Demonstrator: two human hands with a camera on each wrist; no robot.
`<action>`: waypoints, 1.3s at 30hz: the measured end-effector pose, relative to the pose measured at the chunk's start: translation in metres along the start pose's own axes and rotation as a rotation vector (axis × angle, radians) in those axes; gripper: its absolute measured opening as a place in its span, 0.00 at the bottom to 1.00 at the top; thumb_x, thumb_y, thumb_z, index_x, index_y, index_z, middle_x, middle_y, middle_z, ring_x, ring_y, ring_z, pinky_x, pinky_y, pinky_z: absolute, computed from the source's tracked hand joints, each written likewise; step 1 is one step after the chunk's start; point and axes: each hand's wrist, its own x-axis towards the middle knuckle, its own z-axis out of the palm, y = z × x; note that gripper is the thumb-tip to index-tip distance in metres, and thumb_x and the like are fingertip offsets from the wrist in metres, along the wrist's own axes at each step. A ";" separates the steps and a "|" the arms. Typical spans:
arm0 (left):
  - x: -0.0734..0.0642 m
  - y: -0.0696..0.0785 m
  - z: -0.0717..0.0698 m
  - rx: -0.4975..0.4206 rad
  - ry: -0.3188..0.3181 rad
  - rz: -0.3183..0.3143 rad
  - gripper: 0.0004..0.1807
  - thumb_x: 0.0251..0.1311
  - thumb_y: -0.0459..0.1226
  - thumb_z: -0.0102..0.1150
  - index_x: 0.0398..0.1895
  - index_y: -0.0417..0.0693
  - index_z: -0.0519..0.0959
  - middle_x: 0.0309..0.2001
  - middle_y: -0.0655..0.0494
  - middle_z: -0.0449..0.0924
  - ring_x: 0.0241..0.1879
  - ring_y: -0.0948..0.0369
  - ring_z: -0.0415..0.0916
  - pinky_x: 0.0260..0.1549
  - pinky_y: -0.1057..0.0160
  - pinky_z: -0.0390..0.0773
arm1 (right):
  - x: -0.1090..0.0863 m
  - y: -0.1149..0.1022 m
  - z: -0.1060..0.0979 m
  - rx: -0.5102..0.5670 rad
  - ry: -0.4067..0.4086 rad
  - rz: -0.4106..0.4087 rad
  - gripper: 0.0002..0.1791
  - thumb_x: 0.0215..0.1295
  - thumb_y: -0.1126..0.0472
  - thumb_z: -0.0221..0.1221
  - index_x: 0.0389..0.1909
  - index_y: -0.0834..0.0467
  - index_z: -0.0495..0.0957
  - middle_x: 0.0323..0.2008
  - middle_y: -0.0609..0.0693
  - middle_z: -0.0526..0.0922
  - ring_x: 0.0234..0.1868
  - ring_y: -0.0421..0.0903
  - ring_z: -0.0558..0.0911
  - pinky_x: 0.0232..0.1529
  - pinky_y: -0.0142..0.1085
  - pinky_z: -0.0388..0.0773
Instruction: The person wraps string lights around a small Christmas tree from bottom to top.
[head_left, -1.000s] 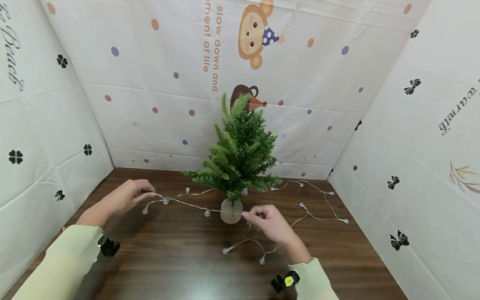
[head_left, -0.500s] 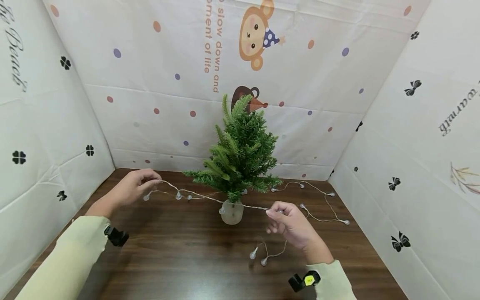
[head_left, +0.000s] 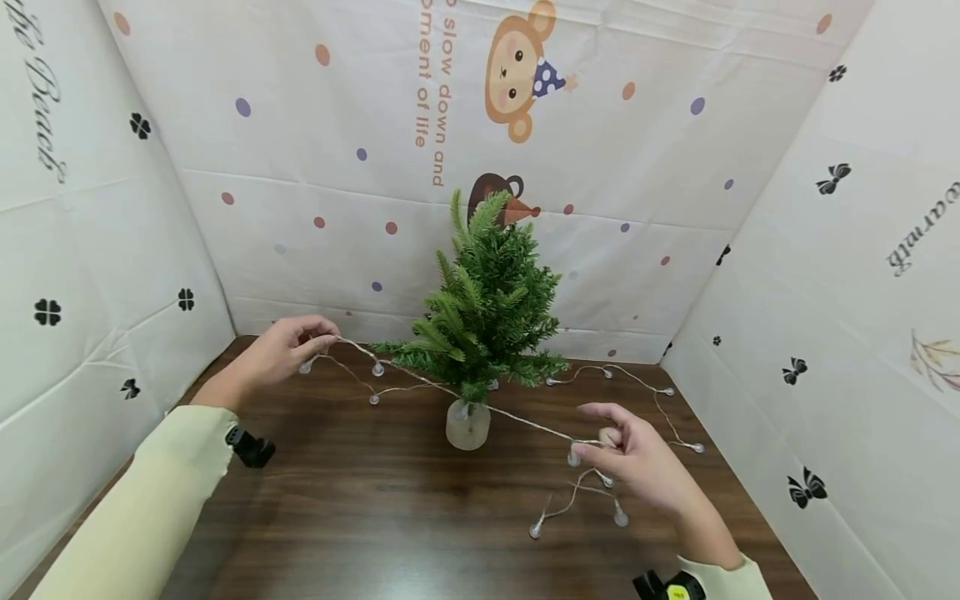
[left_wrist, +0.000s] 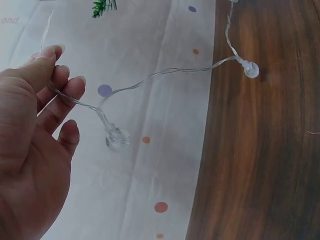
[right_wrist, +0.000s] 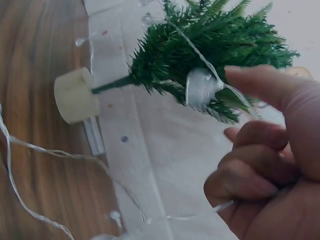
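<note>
A small green artificial Christmas tree [head_left: 495,308] stands upright on a pale round base [head_left: 467,427]. In front of it, a string of fairy lights [head_left: 528,423] with clear round bulbs stretches between both hands, sloping down to the right. My left hand [head_left: 287,352] pinches the wire between thumb and fingers, left of the tree; a clear bulb [left_wrist: 117,139] dangles beside the fingers in the left wrist view. On the right, my right hand [head_left: 645,467] holds the wire in its curled fingers, index finger raised. Near its thumb hangs another bulb [right_wrist: 201,87].
More of the light string [head_left: 652,400] lies on the brown wooden table [head_left: 360,517] right of and behind the tree. Loose bulbs [head_left: 536,531] hang or lie below the right hand. White printed cloth walls [head_left: 315,267] enclose the back and both sides.
My right hand has moved right and toward the table's front, drawing out a longer stretch of wire. My left hand has shifted right and upward, still pinching the string.
</note>
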 end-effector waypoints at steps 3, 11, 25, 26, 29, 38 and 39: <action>0.002 0.002 -0.001 0.005 -0.015 0.004 0.08 0.77 0.42 0.53 0.47 0.53 0.81 0.37 0.51 0.80 0.25 0.55 0.73 0.23 0.62 0.75 | -0.010 -0.005 -0.006 -0.119 0.044 -0.015 0.13 0.67 0.52 0.68 0.46 0.55 0.83 0.16 0.40 0.62 0.15 0.33 0.62 0.16 0.31 0.65; 0.008 0.006 -0.003 0.103 -0.014 0.114 0.04 0.74 0.37 0.57 0.44 0.53 0.82 0.39 0.57 0.80 0.31 0.62 0.73 0.30 0.65 0.75 | -0.025 -0.007 -0.029 -0.035 -0.020 -0.428 0.17 0.72 0.75 0.54 0.32 0.52 0.82 0.20 0.48 0.68 0.20 0.39 0.65 0.19 0.35 0.66; 0.021 0.016 -0.011 0.089 -0.001 0.110 0.04 0.73 0.36 0.58 0.44 0.50 0.83 0.41 0.55 0.81 0.31 0.60 0.73 0.30 0.65 0.76 | -0.016 -0.007 -0.041 0.356 -0.194 -0.825 0.20 0.57 0.90 0.40 0.28 0.66 0.74 0.22 0.53 0.64 0.24 0.47 0.64 0.22 0.38 0.60; 0.022 0.017 -0.012 0.083 -0.003 0.098 0.05 0.74 0.36 0.58 0.44 0.50 0.83 0.41 0.55 0.81 0.30 0.60 0.73 0.29 0.65 0.77 | -0.016 -0.009 -0.041 0.369 -0.207 -0.836 0.20 0.57 0.90 0.39 0.28 0.66 0.73 0.22 0.53 0.64 0.24 0.47 0.65 0.23 0.38 0.61; 0.022 0.019 -0.014 0.072 0.000 0.089 0.05 0.74 0.37 0.58 0.45 0.49 0.83 0.41 0.53 0.82 0.28 0.61 0.73 0.28 0.65 0.77 | -0.015 -0.015 -0.041 0.401 -0.235 -0.858 0.20 0.55 0.90 0.38 0.27 0.67 0.72 0.22 0.54 0.63 0.25 0.48 0.64 0.23 0.39 0.61; 0.023 0.021 -0.018 0.078 0.013 0.127 0.05 0.73 0.35 0.59 0.45 0.50 0.84 0.41 0.54 0.84 0.32 0.61 0.76 0.31 0.65 0.78 | -0.014 -0.032 -0.036 0.367 -0.364 -0.934 0.16 0.53 0.88 0.43 0.25 0.66 0.70 0.20 0.53 0.64 0.22 0.46 0.67 0.22 0.32 0.66; 0.022 0.021 -0.018 0.077 0.012 0.129 0.06 0.73 0.35 0.59 0.45 0.49 0.84 0.42 0.54 0.84 0.33 0.61 0.76 0.31 0.65 0.78 | -0.014 -0.035 -0.035 0.359 -0.382 -0.945 0.15 0.53 0.87 0.43 0.25 0.66 0.70 0.19 0.53 0.65 0.22 0.45 0.67 0.22 0.31 0.67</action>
